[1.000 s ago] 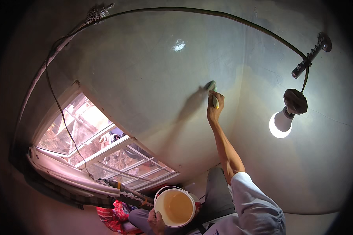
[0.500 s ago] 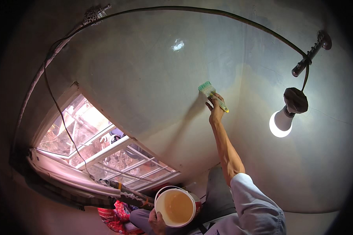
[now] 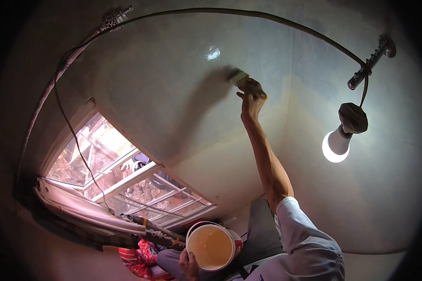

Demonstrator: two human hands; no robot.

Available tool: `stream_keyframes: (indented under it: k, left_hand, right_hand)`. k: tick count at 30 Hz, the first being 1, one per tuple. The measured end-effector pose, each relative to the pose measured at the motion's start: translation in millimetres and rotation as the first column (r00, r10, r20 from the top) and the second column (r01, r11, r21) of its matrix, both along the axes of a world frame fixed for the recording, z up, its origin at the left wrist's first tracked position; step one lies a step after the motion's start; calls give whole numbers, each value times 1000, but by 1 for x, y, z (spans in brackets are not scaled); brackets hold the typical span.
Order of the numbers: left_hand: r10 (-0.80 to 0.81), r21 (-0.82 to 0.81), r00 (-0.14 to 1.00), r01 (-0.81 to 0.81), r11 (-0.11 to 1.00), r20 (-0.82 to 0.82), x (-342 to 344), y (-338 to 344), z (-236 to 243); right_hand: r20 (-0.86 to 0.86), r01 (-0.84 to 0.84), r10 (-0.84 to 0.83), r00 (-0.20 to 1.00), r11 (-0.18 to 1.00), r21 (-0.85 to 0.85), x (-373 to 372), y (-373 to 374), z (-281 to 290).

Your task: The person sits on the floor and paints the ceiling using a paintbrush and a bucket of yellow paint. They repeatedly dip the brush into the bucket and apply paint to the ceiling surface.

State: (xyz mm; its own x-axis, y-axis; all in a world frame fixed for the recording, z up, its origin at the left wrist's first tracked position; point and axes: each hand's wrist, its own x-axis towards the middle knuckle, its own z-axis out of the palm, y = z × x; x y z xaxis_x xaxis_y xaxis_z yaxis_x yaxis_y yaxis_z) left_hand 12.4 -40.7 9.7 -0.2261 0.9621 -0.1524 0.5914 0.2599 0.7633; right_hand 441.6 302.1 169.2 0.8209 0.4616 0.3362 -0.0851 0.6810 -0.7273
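Observation:
My right hand [image 3: 251,97] grips a flat paintbrush [image 3: 237,76] with a pale head and a yellow-tipped handle, raised against the grey wall [image 3: 159,79]; its bristles appear to touch the surface, and a long shadow falls beside them. My left hand [image 3: 189,265] holds a white bucket [image 3: 224,227] by its side, low in front of me over my legs. Pale cream liquid shows inside the bucket. The wall has a glossy spot above the brush and a lighter band lower down, near the corner.
A lit bulb [image 3: 335,147] hangs at right below a metal bracket [image 3: 375,61], from a cable [image 3: 258,15] arching overhead. At left are a window [image 3: 103,154], a rolled pale fabric [image 3: 84,210] and a dark pole [image 3: 164,239]. Red patterned cloth [image 3: 136,262] lies beside my legs.
My right hand and brush have moved up and to the left along the wall, the brush having turned on the way. My left hand and the bucket have barely shifted.

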Motion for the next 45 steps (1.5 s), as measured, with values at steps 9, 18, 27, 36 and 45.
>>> stream_keyframes:
  k: [9, 18, 27, 36, 45]
  left_hand:
    - [-46, 240, 964, -19, 971, 262, -16, 7, -42]
    - [-21, 226, 976, -29, 974, 217, -28, 6, -61]
    - [-51, 224, 976, 2, 975, 212, -4, 10, -27]
    - [-44, 247, 978, -8, 969, 204, -17, 7, -43]
    - [11, 214, 941, -88, 973, 339, -18, 6, -51]
  right_hand:
    - [-193, -207, 236, 952, 965, 159, 10, -10, -77]
    - [-350, -76, 29, 936, 990, -120, 6, -24, -172]
    - [-68, -46, 48, 996, 998, 39, 12, -16, -1]
    - [-189, -206, 238, 953, 963, 175, 9, -16, -64]
    - [-356, -163, 130, 925, 984, -65, 12, -28, -188]
